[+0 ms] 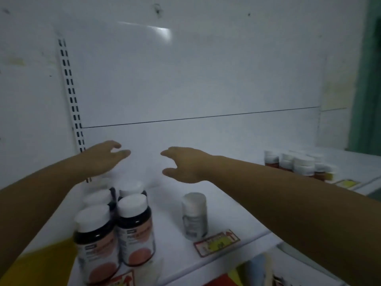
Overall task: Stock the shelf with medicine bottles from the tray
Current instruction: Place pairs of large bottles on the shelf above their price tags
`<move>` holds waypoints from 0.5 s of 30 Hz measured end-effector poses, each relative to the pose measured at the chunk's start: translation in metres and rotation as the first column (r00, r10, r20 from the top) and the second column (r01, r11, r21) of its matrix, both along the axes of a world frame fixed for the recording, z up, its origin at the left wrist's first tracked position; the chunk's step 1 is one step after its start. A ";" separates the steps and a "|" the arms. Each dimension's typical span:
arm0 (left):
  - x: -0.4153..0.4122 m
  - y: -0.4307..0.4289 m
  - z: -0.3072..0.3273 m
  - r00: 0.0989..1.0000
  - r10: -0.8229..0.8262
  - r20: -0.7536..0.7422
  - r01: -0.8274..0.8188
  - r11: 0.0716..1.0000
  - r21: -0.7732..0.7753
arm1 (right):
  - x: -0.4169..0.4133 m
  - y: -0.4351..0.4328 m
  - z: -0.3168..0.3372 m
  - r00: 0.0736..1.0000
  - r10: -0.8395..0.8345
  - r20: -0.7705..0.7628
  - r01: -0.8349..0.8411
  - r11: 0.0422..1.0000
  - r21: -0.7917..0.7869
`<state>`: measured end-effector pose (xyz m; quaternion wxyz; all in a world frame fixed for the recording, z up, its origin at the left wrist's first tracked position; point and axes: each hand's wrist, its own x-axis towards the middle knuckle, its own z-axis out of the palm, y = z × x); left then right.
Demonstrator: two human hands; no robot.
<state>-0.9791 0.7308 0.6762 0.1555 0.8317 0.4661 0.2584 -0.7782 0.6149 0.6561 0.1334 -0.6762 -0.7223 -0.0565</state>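
Several dark medicine bottles (134,228) with white caps and orange labels stand grouped at the left of the white shelf (226,219). A small white bottle (194,215) stands alone at the middle of the shelf. My left hand (103,157) hovers above the back of the dark group, fingers apart, holding nothing. My right hand (183,164) reaches over the shelf behind the white bottle, fingers spread and empty. No tray is in view.
A cluster of small white-capped bottles (299,164) stands at the far right of the shelf. Red and yellow price tags (216,242) sit on the shelf's front edge. A slotted upright (72,104) runs up the white back panel on the left.
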 end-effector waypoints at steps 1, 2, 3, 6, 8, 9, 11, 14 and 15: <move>0.018 -0.010 0.006 0.999 -0.028 -0.033 0.029 0.999 0.036 | 0.016 -0.011 -0.001 1.000 -0.023 0.008 0.023 1.000 0.008; 0.037 -0.021 0.010 0.996 -0.061 -0.073 0.066 0.995 0.074 | 0.031 -0.022 -0.002 0.999 -0.048 0.017 0.048 0.999 0.016; 0.058 -0.034 0.013 0.989 -0.102 -0.107 0.115 0.986 0.120 | 0.047 -0.033 -0.003 0.997 -0.073 0.022 0.073 0.997 0.021; 0.121 -0.071 0.014 0.939 -0.254 -0.231 0.300 0.934 0.193 | 0.094 -0.064 -0.004 0.990 -0.141 0.022 0.140 0.989 0.042; 0.170 -0.095 0.009 0.891 -0.326 -0.317 0.398 0.896 0.197 | 0.129 -0.086 -0.008 0.980 -0.186 0.064 0.184 0.982 0.046; 0.184 -0.102 0.009 0.876 -0.340 -0.343 0.425 0.881 0.210 | 0.138 -0.092 -0.008 0.976 -0.199 0.085 0.196 0.980 0.045; 0.227 -0.120 0.008 0.849 -0.377 -0.371 0.475 0.852 0.221 | 0.168 -0.115 -0.010 0.963 -0.238 0.126 0.233 0.971 0.053; 0.288 -0.147 0.008 0.827 -0.428 -0.366 0.526 0.818 0.234 | 0.216 -0.150 -0.012 0.948 -0.288 0.131 0.279 0.956 0.088; 0.308 -0.155 0.007 0.823 -0.447 -0.352 0.540 0.807 0.238 | 0.232 -0.161 -0.013 0.942 -0.308 0.133 0.297 0.950 0.099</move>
